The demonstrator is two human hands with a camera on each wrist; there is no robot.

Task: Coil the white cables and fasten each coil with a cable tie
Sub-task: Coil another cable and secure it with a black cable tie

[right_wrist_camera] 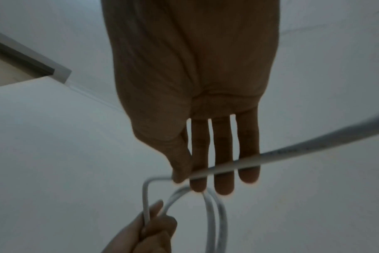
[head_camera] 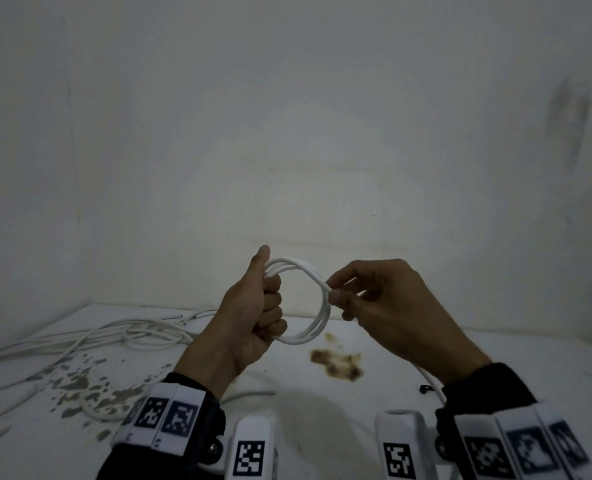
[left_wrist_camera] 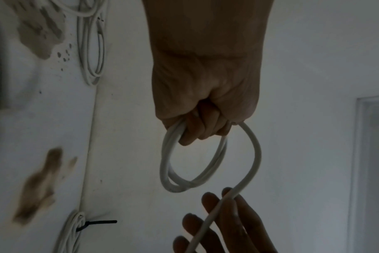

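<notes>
Left hand is a clenched fist, fingers wrapped round 1 side of the white cable coil, thumb up along the top of the loops. Coil is held in the air above the bench, about 3 turns visible, standing roughly upright between both hands.

Right hand pinches the cable at the coil's far side: thumb and index tip closed on the strand, the other fingers nearly straight, with the cable lying across them. From that pinch the free run of the same cable goes off past the right wrist, down toward the bench.

On the bench, left side: loose white cables in a tangle, well apart from the hands. The left wrist view shows 1 finished bundle lying on the bench with a black cable tie round it, tail sticking out. Brown stain on the bench below the held coil; grey blotches further left.
</notes>
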